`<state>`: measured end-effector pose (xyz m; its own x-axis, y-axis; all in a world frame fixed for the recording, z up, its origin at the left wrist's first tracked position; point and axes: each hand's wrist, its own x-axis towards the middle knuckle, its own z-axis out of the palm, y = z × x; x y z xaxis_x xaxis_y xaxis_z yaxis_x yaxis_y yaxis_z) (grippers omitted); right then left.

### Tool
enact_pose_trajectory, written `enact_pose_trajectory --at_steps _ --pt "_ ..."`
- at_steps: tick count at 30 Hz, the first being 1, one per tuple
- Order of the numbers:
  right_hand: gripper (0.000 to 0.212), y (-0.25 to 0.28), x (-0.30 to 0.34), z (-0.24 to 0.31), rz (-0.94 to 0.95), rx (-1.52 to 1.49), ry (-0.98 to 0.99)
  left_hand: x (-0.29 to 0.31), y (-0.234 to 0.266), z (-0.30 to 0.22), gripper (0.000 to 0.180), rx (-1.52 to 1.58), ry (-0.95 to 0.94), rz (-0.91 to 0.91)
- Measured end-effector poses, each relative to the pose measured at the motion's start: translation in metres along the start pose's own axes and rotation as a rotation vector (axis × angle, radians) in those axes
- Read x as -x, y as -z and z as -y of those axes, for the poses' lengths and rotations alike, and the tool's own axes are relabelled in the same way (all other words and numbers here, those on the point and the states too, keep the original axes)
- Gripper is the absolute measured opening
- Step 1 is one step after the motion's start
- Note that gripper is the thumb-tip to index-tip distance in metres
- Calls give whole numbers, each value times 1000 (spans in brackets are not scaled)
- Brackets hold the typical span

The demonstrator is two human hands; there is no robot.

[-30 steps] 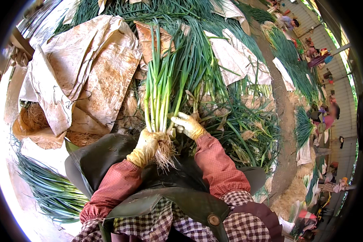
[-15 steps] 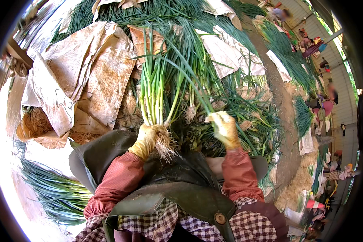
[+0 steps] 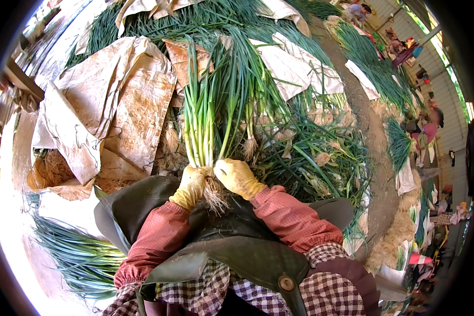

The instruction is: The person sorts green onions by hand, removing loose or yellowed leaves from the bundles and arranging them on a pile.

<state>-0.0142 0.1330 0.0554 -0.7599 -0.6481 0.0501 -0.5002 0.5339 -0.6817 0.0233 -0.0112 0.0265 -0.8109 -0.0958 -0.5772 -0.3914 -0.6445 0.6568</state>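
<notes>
My left hand (image 3: 193, 185), in a yellow glove, is closed around a bunch of green onions (image 3: 200, 126) just above the roots. Pale stalks rise from it and long green leaves spread away from me. A tuft of pale, stringy roots (image 3: 215, 196) hangs below the grip. My right hand (image 3: 238, 177), gloved in the same yellow, is right beside the left. Its curled fingers pinch the foot of one stalk (image 3: 228, 138) standing slightly apart on the bunch's right side. The fingertips are partly hidden.
Loose leaves and peelings (image 3: 316, 158) pile up to the right. Dirty cloth sacking (image 3: 126, 100) lies at left, with more green onions (image 3: 79, 253) below it. A large heap of green onions (image 3: 195, 23) covers the far side. People (image 3: 429, 129) work beyond a dirt path (image 3: 376, 174).
My right hand has come in from the right to the bunch's base, and the long green leaf it held out there has left its fingers. My left hand keeps its grip.
</notes>
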Motion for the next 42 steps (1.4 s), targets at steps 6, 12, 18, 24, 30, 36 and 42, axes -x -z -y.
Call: enact_pose_trajectory --at_steps 6,12,18,24,30,36,42 --pt "29 20 29 -56 -202 -1417 -715 -10 3 4 33 545 485 328" --pt "23 -7 10 -58 26 -1186 -539 -8 5 8 16 117 290 329" --pt "13 -12 1 -15 -201 -20 -252 -29 33 40 12 185 352 295" --pt "11 -7 32 -31 -267 -642 -293 -6 -19 6 42 460 471 388" --pt "9 39 42 -22 -437 -1060 -328 26 -47 -32 28 496 278 373" --pt "37 96 88 -171 -1378 -1552 -696 19 -35 -47 20 426 283 269" --pt "38 -59 6 -45 -362 -535 -530 -2 10 30 24 201 491 185"
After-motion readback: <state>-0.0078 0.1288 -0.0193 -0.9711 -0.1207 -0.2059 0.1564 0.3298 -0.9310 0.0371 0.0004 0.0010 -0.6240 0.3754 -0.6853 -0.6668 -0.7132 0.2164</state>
